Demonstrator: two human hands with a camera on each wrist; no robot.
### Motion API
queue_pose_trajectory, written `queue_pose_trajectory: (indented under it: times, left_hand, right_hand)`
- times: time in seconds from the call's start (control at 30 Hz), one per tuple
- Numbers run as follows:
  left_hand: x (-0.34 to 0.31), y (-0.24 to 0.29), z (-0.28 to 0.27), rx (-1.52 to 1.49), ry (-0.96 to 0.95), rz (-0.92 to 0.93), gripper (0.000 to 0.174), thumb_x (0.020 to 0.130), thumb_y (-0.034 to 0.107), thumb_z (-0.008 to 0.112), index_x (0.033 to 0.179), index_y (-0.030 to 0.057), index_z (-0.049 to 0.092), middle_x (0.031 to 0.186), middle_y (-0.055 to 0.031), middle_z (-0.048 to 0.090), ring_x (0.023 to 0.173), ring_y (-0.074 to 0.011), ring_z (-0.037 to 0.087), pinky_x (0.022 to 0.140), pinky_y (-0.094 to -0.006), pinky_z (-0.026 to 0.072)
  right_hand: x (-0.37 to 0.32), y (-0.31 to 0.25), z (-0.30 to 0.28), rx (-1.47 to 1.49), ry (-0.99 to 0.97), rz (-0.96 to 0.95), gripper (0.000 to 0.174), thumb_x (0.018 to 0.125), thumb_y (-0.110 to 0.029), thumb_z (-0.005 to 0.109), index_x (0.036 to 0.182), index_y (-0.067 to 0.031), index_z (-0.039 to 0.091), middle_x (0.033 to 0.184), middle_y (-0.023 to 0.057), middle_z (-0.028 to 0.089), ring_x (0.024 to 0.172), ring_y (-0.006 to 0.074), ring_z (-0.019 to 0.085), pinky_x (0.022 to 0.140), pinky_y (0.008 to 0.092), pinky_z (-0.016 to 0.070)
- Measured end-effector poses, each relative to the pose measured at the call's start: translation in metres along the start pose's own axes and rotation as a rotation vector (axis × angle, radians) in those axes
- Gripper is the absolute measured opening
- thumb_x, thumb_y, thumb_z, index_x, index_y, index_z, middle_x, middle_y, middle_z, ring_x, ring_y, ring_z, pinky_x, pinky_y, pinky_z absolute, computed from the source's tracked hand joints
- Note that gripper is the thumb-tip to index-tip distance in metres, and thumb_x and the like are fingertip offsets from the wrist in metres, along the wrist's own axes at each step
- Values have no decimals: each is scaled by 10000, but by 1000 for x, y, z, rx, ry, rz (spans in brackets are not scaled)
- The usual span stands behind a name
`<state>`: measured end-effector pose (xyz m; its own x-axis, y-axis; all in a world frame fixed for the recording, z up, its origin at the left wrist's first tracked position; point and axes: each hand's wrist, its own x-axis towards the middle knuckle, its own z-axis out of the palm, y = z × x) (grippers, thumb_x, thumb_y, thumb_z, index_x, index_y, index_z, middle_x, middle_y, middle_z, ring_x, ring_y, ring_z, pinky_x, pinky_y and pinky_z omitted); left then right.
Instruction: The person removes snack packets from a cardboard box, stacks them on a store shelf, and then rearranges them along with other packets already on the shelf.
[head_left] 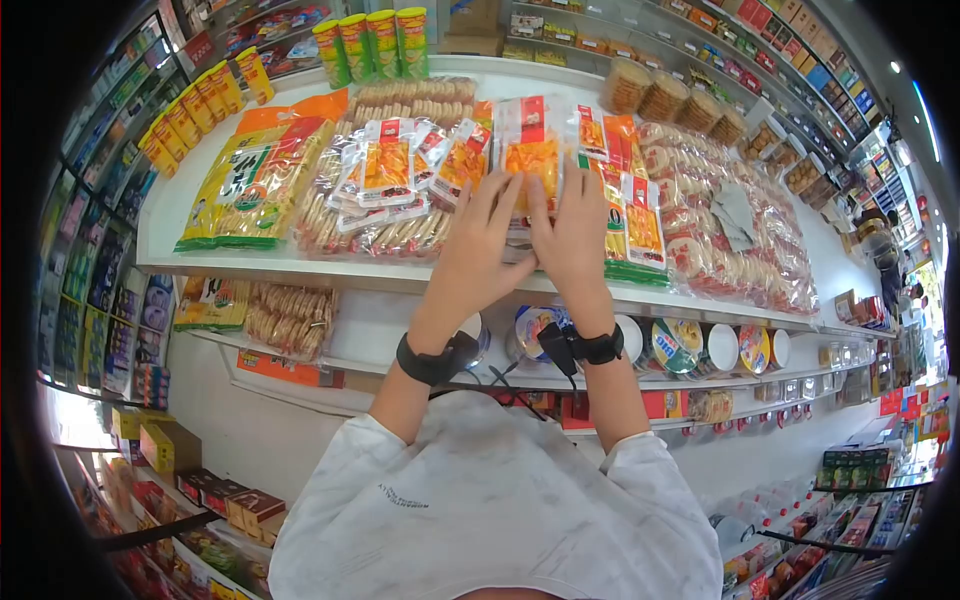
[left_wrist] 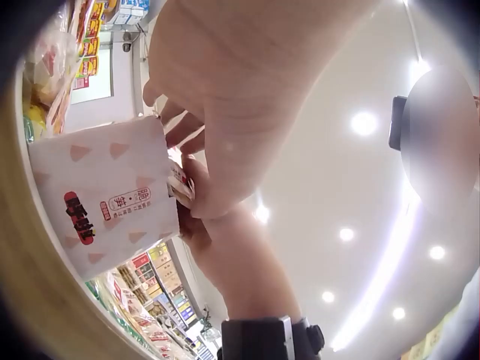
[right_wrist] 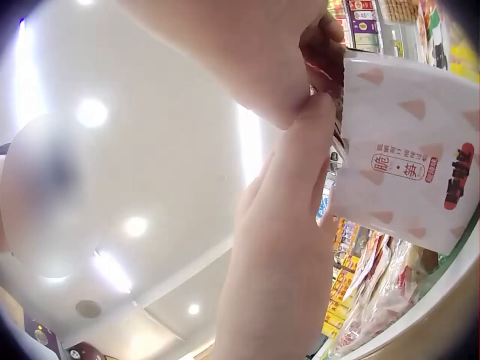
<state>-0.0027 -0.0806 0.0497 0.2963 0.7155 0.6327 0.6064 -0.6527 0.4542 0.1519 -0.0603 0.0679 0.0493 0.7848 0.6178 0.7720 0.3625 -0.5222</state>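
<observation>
Both hands are over a white box [left_wrist: 105,195] with a pale triangle pattern and red printed characters. Orange snack packets [head_left: 530,155] with red tops show at the fingertips in the head view. My left hand [head_left: 482,240] lies over the near left side of these packets, its fingers extended forward. Close beside it, my right hand [head_left: 572,235] reaches over the right side with straight fingers. The thumbs point toward each other at the near side. Both wrist views show the fingers at the box's top edge; the hands hide most of its contents.
More orange packets [head_left: 388,165] lie left on bagged biscuits [head_left: 375,235]. Yellow noodle bags [head_left: 255,185] are farther left, bagged round snacks [head_left: 700,215] on the right. Green canisters [head_left: 372,45] and clear jars [head_left: 665,100] line the back. Bowl tubs [head_left: 675,345] stand on the shelf below.
</observation>
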Motion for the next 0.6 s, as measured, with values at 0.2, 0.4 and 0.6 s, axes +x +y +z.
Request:
queue_pose_trajectory:
  times: [0.2,0.4,0.6]
  left_hand:
    - [6,-16,9,72,44,49,922,764,338,915,1548,73,510,1652,-289,325,1542,-495,316,1250,-603,302]
    - [10,-13,11,-53,34,-55,1008,781,389,922,1634,166,433,1729,-294,195,1579,-501,261,1210,-569,380]
    - [9,-16,15,-94,-12,-78,1008,801,400,899,1648,161,408,1737,-296,157,1541,-502,343,1173,-542,434]
  right_hand:
    - [-10,34,9,194,47,-59,565,1072,-251,595,1503,89,461,1587,346,407,1500,479,378,1239,566,288]
    - [-4,32,-7,417,-49,-29,580,1075,-238,571,1536,83,423,1594,304,453,1507,453,407,1285,552,229]
    - [3,48,-4,356,-150,-128,588,1040,-230,623,1520,67,455,1564,297,493,1500,447,428,1282,548,243]
